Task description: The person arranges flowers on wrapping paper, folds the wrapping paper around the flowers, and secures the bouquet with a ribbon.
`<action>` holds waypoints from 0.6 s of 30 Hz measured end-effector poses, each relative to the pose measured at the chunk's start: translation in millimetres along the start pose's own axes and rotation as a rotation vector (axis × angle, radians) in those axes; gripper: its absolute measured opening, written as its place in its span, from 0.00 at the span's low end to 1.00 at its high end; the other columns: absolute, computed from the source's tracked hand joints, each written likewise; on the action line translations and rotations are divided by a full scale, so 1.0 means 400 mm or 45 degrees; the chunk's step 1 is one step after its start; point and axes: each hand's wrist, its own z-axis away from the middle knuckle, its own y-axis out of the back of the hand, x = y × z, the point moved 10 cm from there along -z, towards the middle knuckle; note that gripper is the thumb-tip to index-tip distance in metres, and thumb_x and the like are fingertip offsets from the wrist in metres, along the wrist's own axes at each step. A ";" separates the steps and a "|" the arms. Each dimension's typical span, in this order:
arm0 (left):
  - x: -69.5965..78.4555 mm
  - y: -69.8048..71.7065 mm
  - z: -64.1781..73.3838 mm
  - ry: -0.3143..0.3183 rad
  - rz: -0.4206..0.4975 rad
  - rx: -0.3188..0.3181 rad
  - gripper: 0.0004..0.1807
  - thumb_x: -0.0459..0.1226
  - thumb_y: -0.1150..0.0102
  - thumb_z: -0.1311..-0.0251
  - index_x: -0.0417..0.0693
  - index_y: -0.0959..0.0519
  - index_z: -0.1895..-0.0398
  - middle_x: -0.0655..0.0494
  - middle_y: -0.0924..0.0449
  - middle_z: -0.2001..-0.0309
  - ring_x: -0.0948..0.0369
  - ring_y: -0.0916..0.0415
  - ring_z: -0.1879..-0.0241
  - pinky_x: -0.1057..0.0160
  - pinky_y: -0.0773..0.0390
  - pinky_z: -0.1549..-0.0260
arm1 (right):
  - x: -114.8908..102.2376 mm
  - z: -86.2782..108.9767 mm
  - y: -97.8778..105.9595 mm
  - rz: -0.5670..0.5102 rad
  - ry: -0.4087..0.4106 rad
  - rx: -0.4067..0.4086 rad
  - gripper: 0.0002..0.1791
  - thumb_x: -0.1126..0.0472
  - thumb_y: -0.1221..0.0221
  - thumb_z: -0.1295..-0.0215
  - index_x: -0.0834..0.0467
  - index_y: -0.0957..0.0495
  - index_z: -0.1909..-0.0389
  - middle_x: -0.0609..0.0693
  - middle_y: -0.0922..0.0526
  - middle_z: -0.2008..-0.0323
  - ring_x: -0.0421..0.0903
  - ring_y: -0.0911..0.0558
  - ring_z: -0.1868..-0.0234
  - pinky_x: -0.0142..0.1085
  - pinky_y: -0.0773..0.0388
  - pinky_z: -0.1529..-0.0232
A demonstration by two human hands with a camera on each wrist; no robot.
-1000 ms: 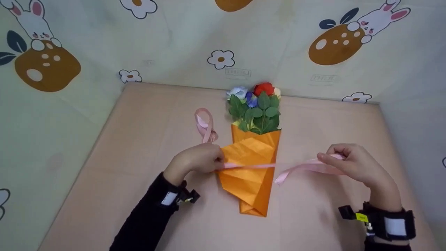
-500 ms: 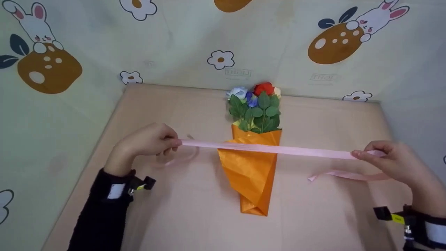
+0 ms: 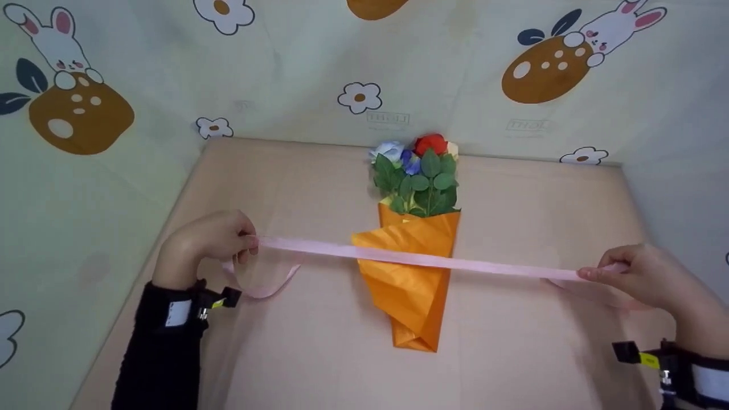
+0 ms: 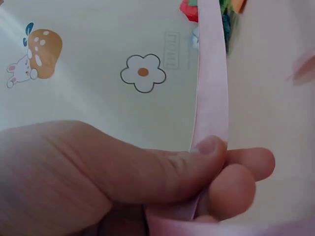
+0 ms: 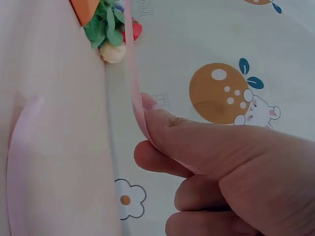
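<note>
A pink ribbon [image 3: 319, 247] is stretched nearly straight between my hands, crossing in front of the orange paper wrap of a bouquet [image 3: 418, 290]. My left hand [image 3: 219, 236] pinches it between thumb and fingers at the left; a loose tail curls below that hand. On the right, my right hand [image 3: 643, 279] pinches the ribbon with thumb and forefinger, and its other tail hangs beneath. Red, blue and pale flowers with green leaves top the bouquet, which lies on the table. In the left wrist view the thumb [image 4: 197, 157] presses the ribbon flat against the fingers.
The bouquet lies on a pale tan tabletop [image 3: 307, 353], its flowers at the back edge. Behind and beside the table hangs a cream cloth [image 3: 285, 68] printed with rabbits, brown fruit and flowers.
My left hand has left the wrap's left edge and moved left, drawing the ribbon taut. My right hand has shifted right. Over the last half second the ribbon has sunk slightly.
</note>
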 end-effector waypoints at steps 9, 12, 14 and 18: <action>-0.038 -0.021 -0.038 0.122 -0.126 0.011 0.10 0.28 0.43 0.26 0.36 0.14 0.65 0.51 0.19 0.71 0.56 0.25 0.71 0.59 0.24 0.71 | 0.009 -0.028 -0.061 0.052 -0.021 -0.127 0.16 0.48 0.27 0.29 0.56 0.14 0.68 0.45 0.26 0.77 0.46 0.29 0.71 0.37 0.35 0.72; -0.018 -0.027 -0.054 0.141 -0.165 0.054 0.07 0.30 0.39 0.30 0.35 0.14 0.59 0.48 0.17 0.65 0.52 0.23 0.66 0.53 0.20 0.64 | -0.010 -0.041 -0.075 0.074 -0.015 -0.153 0.20 0.46 0.29 0.27 0.61 0.13 0.55 0.54 0.17 0.66 0.53 0.22 0.64 0.45 0.24 0.63; 0.007 -0.032 -0.067 0.143 -0.173 0.105 0.10 0.32 0.37 0.30 0.34 0.15 0.52 0.43 0.15 0.57 0.47 0.21 0.58 0.47 0.18 0.56 | -0.033 -0.052 -0.085 0.073 -0.005 -0.153 0.27 0.44 0.29 0.27 0.64 0.15 0.46 0.63 0.15 0.54 0.61 0.19 0.55 0.56 0.20 0.54; 0.088 -0.057 -0.102 0.037 -0.215 0.210 0.17 0.36 0.36 0.28 0.36 0.16 0.42 0.39 0.16 0.45 0.41 0.22 0.43 0.40 0.22 0.39 | -0.114 -0.075 -0.124 0.018 0.053 -0.135 0.29 0.45 0.30 0.26 0.64 0.17 0.39 0.68 0.18 0.41 0.66 0.20 0.43 0.65 0.21 0.42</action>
